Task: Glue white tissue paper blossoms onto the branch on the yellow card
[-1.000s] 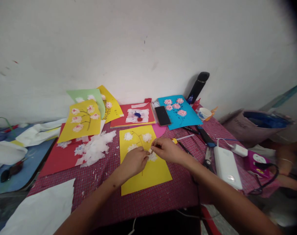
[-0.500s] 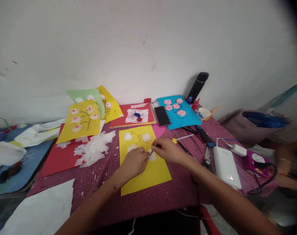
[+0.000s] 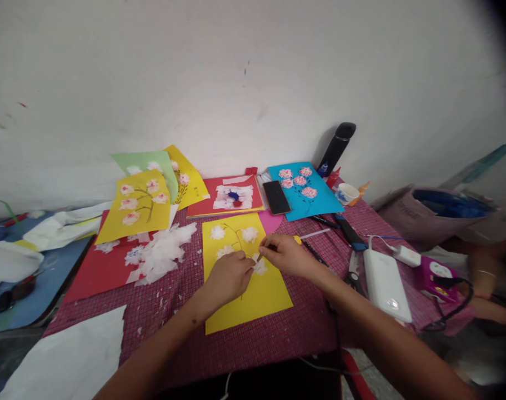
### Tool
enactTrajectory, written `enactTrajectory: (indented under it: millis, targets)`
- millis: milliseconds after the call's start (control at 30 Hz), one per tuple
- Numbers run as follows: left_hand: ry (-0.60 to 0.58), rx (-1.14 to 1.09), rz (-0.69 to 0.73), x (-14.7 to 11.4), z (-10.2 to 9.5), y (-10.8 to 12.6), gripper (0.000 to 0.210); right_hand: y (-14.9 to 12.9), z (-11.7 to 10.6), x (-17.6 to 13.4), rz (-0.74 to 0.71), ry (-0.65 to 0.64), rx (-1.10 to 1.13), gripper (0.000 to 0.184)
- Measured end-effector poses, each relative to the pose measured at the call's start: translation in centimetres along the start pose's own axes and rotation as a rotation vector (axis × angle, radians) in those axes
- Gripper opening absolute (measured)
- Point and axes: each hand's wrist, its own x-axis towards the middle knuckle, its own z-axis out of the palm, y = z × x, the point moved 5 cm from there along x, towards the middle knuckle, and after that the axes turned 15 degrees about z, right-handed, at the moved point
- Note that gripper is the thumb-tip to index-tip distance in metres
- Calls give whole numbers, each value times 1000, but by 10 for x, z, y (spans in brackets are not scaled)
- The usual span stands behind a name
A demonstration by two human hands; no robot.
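Close work at a white tuft

Tuft sat on the yellow sheet, flat on the worktop, central, likely so both sides could be reached. Left hand and right hand were close together over it, fingers bunched; could not tell what they pinched. Paper heap lay left, probably for easy reach; phone behind

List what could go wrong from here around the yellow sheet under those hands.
1. The left hand is close to a white flower on the yellow sheet, so it might brush or flatten it.
2. The white scraps lie loosely piled and could scatter if the left arm catches them.
3. The cup stands beside the blue sheet; if it holds liquid, which I can't tell, a knock might wet that sheet.
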Motion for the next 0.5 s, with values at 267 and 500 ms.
enactTrajectory:
  millis: [267,500]
  targets:
    - [2,2,33,2,0,6,27,1,3,-1,6,3,-1,15]
    - [-32,26,28,4,5,6,27,1,1,-1,21,3,13,15]
